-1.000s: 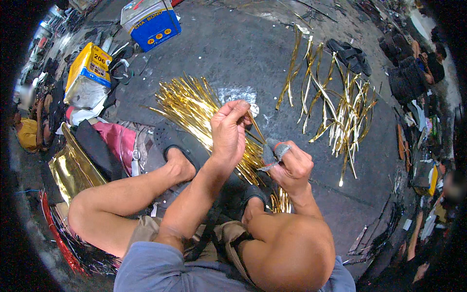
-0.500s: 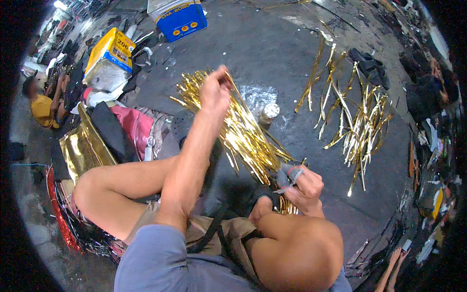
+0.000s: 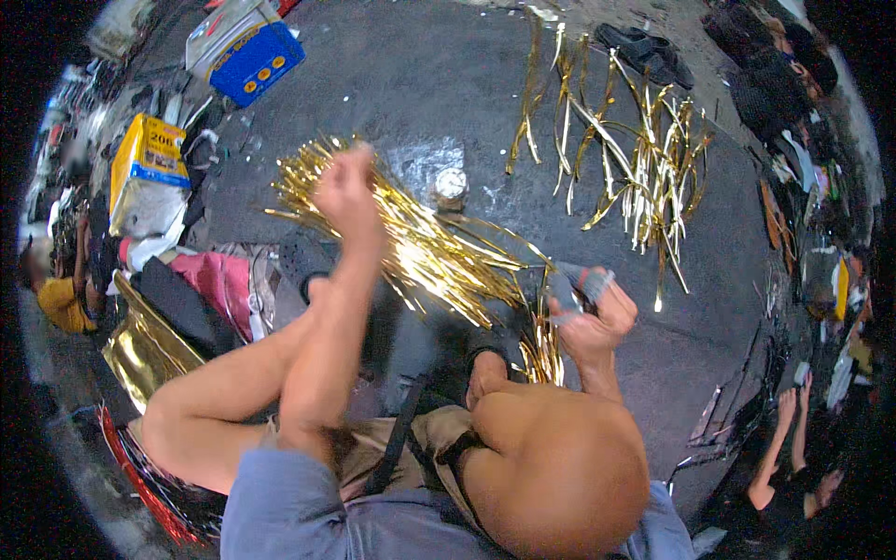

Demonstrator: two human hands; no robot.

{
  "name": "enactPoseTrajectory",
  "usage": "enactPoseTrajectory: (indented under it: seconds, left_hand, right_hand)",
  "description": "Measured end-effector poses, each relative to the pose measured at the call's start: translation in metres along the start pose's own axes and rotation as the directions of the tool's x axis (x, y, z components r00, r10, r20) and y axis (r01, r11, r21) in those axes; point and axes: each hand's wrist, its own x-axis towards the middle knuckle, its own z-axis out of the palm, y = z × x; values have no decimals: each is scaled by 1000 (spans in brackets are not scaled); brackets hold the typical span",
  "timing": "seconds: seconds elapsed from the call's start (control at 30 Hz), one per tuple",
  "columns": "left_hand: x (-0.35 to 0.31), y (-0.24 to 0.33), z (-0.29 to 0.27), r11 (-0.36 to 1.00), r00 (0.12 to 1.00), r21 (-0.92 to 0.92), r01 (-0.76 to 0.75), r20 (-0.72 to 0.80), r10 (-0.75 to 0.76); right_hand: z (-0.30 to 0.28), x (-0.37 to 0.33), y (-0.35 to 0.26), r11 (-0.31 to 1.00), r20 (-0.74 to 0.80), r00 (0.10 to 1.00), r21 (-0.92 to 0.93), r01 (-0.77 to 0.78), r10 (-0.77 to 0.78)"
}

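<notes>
A thick bundle of shiny gold foil strips (image 3: 429,252) lies slantwise on the dark floor in front of my crossed legs. Over its far left part is my left hand (image 3: 350,191), blurred, its fingers curled closed; whatever they pinch is hidden. My right hand (image 3: 602,313), with grey wrapping on its fingers, is closed on the ends of a few gold strips to the right of the bundle. Below that hand, a smaller bunch of gold strips (image 3: 541,350) hangs beside my foot. More gold strips (image 3: 653,177) are spread on the floor at the far right.
Just past the bundle stands a small round whitish container (image 3: 451,187). Two tins, one blue (image 3: 257,65) and one yellow (image 3: 149,168), are at the far left. A pink bag (image 3: 219,285) and a gold sheet (image 3: 149,345) lie by my left knee; black sandals (image 3: 644,56) lie far right.
The whole view has turned, so the tins sit further left and the spread strips higher. My right hand is further from the bundle's near end. My left hand stays over the far part.
</notes>
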Motion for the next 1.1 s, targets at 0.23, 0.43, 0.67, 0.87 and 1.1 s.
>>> enactPoseTrajectory:
  seconds: [0.23,0.43,0.67,0.87,1.1]
  left_hand:
    - [-116,31,36,907,732,-67,415,617,-289]
    - [-105,13,31,551,487,-208,808,762,-427]
    - [-98,18,20,610,480,-97,787,716,-507]
    - [-48,13,6,653,663,-247,716,533,-525]
    - [-4,-19,-16,617,707,-352,704,429,-562]
  right_hand:
    - [19,23,-8,998,10,999,49,-32,31]
    - [25,21,-21,993,63,998,108,-35,29]
    - [26,11,-16,995,131,991,89,-41,29]
    - [9,-24,-17,995,182,983,99,-2,-16]
    - [-2,-48,-9,997,336,941,60,-41,19]
